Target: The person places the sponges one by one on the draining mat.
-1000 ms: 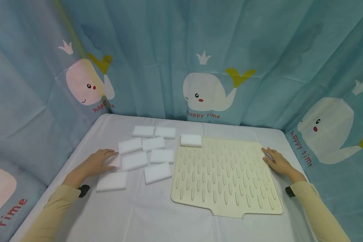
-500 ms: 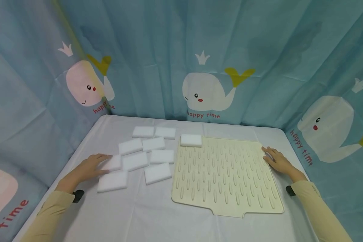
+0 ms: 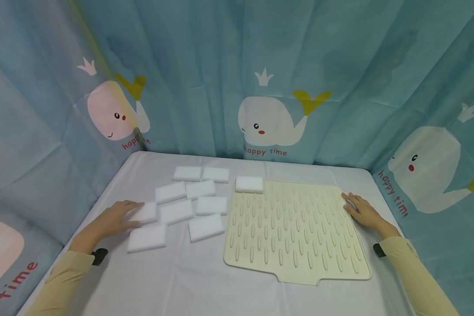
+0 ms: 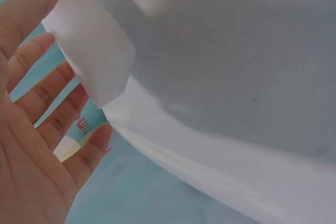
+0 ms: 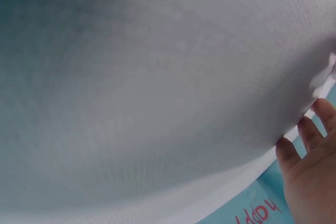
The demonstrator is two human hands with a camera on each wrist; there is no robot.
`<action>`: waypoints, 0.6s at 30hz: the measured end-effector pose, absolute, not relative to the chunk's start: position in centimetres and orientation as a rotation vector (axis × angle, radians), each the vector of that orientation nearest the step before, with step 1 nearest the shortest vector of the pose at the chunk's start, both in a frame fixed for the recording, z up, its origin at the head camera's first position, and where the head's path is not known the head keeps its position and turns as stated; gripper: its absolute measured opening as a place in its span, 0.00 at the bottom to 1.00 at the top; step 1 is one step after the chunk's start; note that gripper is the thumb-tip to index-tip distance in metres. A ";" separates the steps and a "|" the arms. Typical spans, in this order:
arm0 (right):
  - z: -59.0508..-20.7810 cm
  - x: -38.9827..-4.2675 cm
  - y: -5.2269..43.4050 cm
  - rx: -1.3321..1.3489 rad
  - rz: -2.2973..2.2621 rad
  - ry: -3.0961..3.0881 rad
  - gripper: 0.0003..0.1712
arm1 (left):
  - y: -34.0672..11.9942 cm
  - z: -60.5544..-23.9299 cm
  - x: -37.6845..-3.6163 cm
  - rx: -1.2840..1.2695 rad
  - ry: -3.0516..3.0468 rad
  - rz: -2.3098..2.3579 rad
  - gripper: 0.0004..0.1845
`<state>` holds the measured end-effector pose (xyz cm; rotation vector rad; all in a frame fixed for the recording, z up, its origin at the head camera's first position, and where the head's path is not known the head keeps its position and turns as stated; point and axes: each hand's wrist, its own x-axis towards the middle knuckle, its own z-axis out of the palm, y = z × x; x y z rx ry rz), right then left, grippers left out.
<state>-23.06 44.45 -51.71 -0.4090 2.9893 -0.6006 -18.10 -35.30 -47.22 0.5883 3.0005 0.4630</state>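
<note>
Your left hand (image 3: 109, 221) has drawn back lower left, fingers flat on a white sponge (image 3: 146, 212). Your right hand (image 3: 363, 211) stays flat, fingers straight, on the ribbed cream mat (image 3: 292, 228).

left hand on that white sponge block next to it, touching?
Touching. In the left wrist view the left hand has fingertips laid against the white rectangular sponge block; the head view shows the fingers over its left end.

We see a matt white cloth (image 3: 189, 272) covering the table, finely woven where the wrist views show it close. The white blocks (image 3: 206, 226) look like soft foam with a matt, fine-grained face; the left hand (image 3: 112, 219) touches one block (image 3: 146, 212). The cream mat (image 3: 296, 228) appears to be soft rubber or silicone, with a dull sheen and raised oval ribs. The blue curtain (image 3: 205, 66) is a thin, matt, creased non-woven fabric with printed whales.
</note>
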 end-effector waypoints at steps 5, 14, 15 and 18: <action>-51.6 -23.0 44.4 -0.404 -0.606 2.989 0.34 | -35.6 -46.7 -18.1 0.600 2.998 0.484 0.34; -51.7 -23.0 44.3 -0.395 -0.607 2.993 0.34 | -35.8 -46.0 -18.4 0.628 3.019 0.483 0.33; -51.7 -23.0 44.3 -0.395 -0.608 2.996 0.33 | -35.7 -45.9 -18.4 0.637 3.023 0.485 0.32; -51.6 -23.0 44.3 -0.397 -0.609 3.002 0.33 | -35.4 -45.6 -18.6 0.663 3.034 0.476 0.32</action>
